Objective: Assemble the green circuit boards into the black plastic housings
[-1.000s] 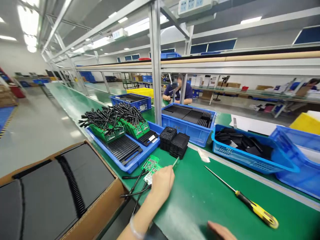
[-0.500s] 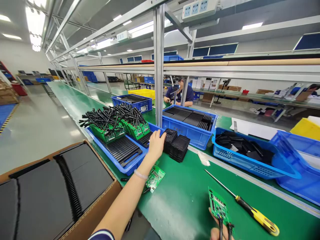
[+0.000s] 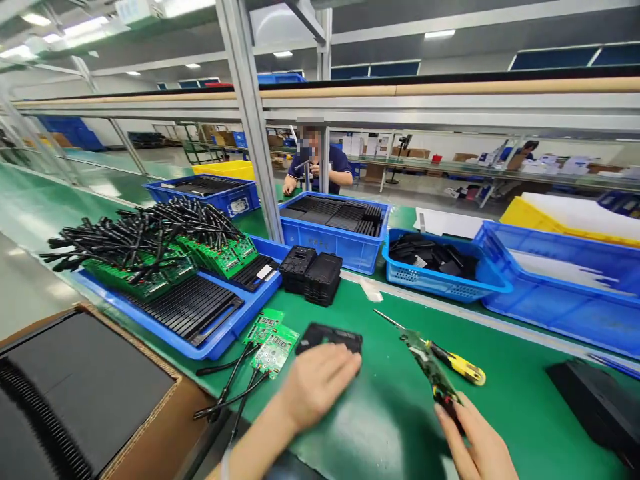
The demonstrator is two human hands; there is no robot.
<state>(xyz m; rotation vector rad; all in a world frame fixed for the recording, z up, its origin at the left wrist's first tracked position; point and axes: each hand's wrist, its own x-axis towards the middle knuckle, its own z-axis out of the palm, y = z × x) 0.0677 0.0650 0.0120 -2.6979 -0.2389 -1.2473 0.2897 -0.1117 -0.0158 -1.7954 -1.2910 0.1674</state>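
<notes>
My left hand point(image 3: 320, 390) is closed over a black plastic case point(image 3: 330, 335) low over the green bench, its fingers hiding the near side. In my right hand point(image 3: 475, 433) is a green circuit board point(image 3: 423, 357), tilted nearly edge-on and gripped at the end with its black leads. Behind that board lies a screwdriver point(image 3: 463, 365) with a yellow and black handle. Left of my left hand rest two more circuit boards point(image 3: 274, 353) with black cables. Stacked black cases point(image 3: 320, 277) stand farther back.
At left, a blue tray point(image 3: 200, 350) carries cabled boards and black slotted panels. A carton point(image 3: 150, 413) stands before it. Behind are a blue bin point(image 3: 333, 243), a blue basket point(image 3: 425, 283) and a metal post point(image 3: 253, 127). A black box-like object point(image 3: 590, 407) lies right. A person sits across.
My left hand has come from the stack toward me, bringing a black case. My right hand has raised and turned the circuit board. The view has swung right.
</notes>
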